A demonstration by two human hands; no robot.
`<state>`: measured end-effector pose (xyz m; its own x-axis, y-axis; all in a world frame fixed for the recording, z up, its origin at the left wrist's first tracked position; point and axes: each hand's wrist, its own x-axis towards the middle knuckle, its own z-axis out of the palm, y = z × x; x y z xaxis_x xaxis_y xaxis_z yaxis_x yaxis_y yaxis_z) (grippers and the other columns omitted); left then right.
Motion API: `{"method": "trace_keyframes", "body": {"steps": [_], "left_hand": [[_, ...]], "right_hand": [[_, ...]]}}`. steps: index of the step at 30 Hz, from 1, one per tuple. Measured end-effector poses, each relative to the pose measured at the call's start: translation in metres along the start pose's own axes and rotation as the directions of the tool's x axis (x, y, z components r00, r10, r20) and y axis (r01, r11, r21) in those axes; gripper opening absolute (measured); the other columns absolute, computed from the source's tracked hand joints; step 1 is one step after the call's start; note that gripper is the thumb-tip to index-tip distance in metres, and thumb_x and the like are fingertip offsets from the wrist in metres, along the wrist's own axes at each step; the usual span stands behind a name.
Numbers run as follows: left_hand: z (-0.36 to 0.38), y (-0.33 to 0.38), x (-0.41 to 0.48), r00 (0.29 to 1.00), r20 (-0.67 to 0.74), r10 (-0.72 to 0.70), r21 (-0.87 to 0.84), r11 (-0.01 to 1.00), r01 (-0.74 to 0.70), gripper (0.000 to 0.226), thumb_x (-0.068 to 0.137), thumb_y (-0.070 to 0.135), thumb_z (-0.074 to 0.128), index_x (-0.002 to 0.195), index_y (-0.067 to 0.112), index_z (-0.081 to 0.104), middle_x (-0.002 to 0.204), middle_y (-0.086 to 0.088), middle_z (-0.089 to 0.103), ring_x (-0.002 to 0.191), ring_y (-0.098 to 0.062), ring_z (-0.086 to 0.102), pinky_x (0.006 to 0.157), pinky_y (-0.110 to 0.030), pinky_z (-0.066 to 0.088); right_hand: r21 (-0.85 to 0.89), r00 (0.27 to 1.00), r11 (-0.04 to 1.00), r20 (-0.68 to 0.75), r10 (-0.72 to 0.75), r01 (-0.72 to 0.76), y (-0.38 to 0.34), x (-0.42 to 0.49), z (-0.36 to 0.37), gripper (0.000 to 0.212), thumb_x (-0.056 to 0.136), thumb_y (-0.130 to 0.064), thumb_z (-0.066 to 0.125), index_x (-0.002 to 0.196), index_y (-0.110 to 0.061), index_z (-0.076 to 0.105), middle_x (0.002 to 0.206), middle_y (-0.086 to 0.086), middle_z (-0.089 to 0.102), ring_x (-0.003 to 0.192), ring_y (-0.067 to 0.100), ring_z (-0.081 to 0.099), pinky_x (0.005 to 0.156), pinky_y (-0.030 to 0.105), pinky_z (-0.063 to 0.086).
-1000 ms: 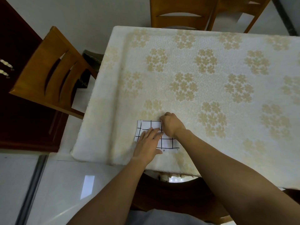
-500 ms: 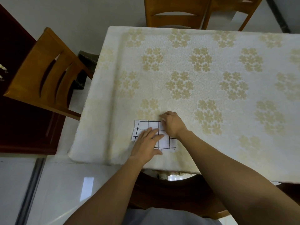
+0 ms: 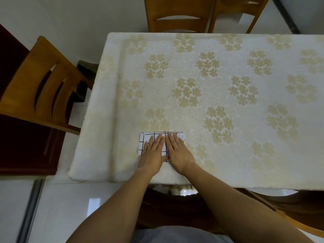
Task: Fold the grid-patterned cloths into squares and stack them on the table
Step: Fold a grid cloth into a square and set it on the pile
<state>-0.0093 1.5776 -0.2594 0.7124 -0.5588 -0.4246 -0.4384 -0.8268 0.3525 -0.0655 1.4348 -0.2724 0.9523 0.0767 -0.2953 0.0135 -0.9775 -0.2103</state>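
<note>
Released and flat, both grips press rather than grasp: the left hand and the right hand lie side by side, thumbs nearly touching, fingers straight and pointed at the far edge, palms down on the folded grid-patterned cloth. That cloth sits on the desk just beside its near edge, toward the near-left corner, with only its far strip and left margin showing past the fingers. It looks wider than it is deep, so it probably needs one more fold before it counts as a square, though the hands hide too much of it to be sure. No other grid cloth and no stack can be seen. The main risk is in letting go: a springy cloth could lift its upper layers and skew the edges once the palms come off. Sliding the hands outward to smooth it could also drag the top layer off the one beneath, or drag the floral tablecloth into a ridge under it. So close to the near edge, a careless pull toward the body could tip the cloth off the desk.
</note>
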Motion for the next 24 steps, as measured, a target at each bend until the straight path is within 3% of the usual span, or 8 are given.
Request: {"method": "trace_keyframes", "body": {"steps": [3, 7, 9, 13, 16, 18, 21, 24], "left_hand": [[0.000, -0.006, 0.003, 0.999, 0.031, -0.026, -0.039, 0.999, 0.028, 0.086, 0.099, 0.054, 0.044, 0.158, 0.023, -0.011, 0.163, 0.011, -0.021, 0.151, -0.017, -0.021, 0.124, -0.036, -0.008], [-0.004, -0.006, 0.004, 0.993, 0.045, -0.109, -0.065, 0.992, 0.112, 0.102, 0.092, 0.061, 0.053, 0.157, 0.021, -0.016, 0.162, 0.007, -0.027, 0.151, -0.019, -0.022, 0.124, -0.036, -0.006], [-0.007, -0.005, 0.005, 0.991, 0.048, -0.127, -0.049, 0.990, 0.130, 0.102, 0.092, 0.062, 0.051, 0.157, 0.019, -0.015, 0.163, 0.004, -0.025, 0.152, -0.020, -0.020, 0.124, -0.036, -0.004], [-0.014, -0.003, 0.008, 0.997, 0.004, -0.074, 0.056, 0.996, 0.074, 0.077, 0.104, 0.052, 0.032, 0.158, 0.016, -0.009, 0.166, 0.000, -0.018, 0.153, -0.019, -0.016, 0.125, -0.034, -0.005], [-0.014, 0.000, 0.013, 0.996, 0.040, -0.075, 0.070, 0.995, 0.072, 0.074, 0.105, 0.045, 0.034, 0.158, 0.016, -0.010, 0.166, 0.000, -0.016, 0.153, -0.020, -0.015, 0.126, -0.036, -0.002], [-0.016, 0.000, 0.016, 0.997, -0.018, -0.073, 0.037, 0.997, 0.074, 0.073, 0.104, 0.043, 0.041, 0.159, 0.016, 0.002, 0.168, -0.002, -0.003, 0.155, -0.020, -0.004, 0.126, -0.036, 0.003], [-0.025, -0.005, 0.023, 0.975, -0.221, -0.032, 0.050, 0.998, 0.045, 0.063, 0.100, 0.038, 0.053, 0.155, 0.018, 0.029, 0.160, -0.001, 0.031, 0.149, -0.021, 0.023, 0.123, -0.035, 0.014], [-0.034, -0.008, 0.036, 0.956, -0.292, -0.011, 0.049, 0.998, 0.026, 0.050, 0.097, 0.033, 0.059, 0.145, 0.021, 0.048, 0.147, 0.003, 0.048, 0.137, -0.020, 0.039, 0.117, -0.032, 0.023]], "right_hand": [[-0.010, 1.000, 1.000, 0.005, 0.012, -0.012, 0.009, 0.000, 0.004, 0.064, 0.104, -0.037, 0.011, 0.153, -0.004, -0.013, 0.159, 0.013, -0.023, 0.151, 0.031, -0.015, 0.122, 0.039, -0.010], [-0.004, 0.997, 0.997, 0.026, 0.076, -0.076, 0.013, 0.002, 0.005, 0.073, 0.093, -0.050, -0.013, 0.150, -0.003, -0.020, 0.156, 0.017, -0.027, 0.149, 0.034, -0.018, 0.122, 0.042, -0.008], [-0.026, 0.994, 0.995, 0.049, 0.098, -0.097, 0.011, 0.003, 0.002, 0.067, 0.099, -0.046, -0.005, 0.147, -0.002, -0.024, 0.153, 0.018, -0.031, 0.148, 0.036, -0.021, 0.123, 0.045, -0.007], [-0.025, 0.996, 0.997, 0.033, 0.079, -0.079, -0.001, 0.015, -0.011, 0.064, 0.107, -0.033, 0.016, 0.150, -0.001, -0.018, 0.159, 0.018, -0.023, 0.150, 0.035, -0.017, 0.124, 0.044, -0.004], [-0.020, 0.996, 0.999, 0.086, 0.027, -0.025, -0.002, 0.020, -0.010, 0.065, 0.107, -0.027, 0.025, 0.153, -0.001, -0.011, 0.163, 0.017, -0.016, 0.152, 0.032, -0.012, 0.125, 0.043, 0.000], [0.069, 0.999, 0.997, 0.024, 0.028, -0.030, -0.001, 0.022, -0.011, 0.062, 0.105, -0.022, 0.034, 0.155, 0.000, 0.004, 0.164, 0.019, 0.000, 0.152, 0.034, 0.001, 0.125, 0.043, 0.007], [0.205, 0.976, 0.974, -0.172, 0.130, -0.094, 0.009, 0.028, -0.021, 0.044, 0.097, -0.010, 0.052, 0.138, 0.002, 0.049, 0.145, 0.025, 0.046, 0.134, 0.041, 0.044, 0.114, 0.045, 0.033], [0.219, 0.958, 0.960, -0.186, 0.217, -0.175, 0.022, 0.035, -0.032, 0.039, 0.093, -0.009, 0.057, 0.131, -0.004, 0.058, 0.136, 0.018, 0.053, 0.120, 0.038, 0.051, 0.101, 0.043, 0.043]]}}
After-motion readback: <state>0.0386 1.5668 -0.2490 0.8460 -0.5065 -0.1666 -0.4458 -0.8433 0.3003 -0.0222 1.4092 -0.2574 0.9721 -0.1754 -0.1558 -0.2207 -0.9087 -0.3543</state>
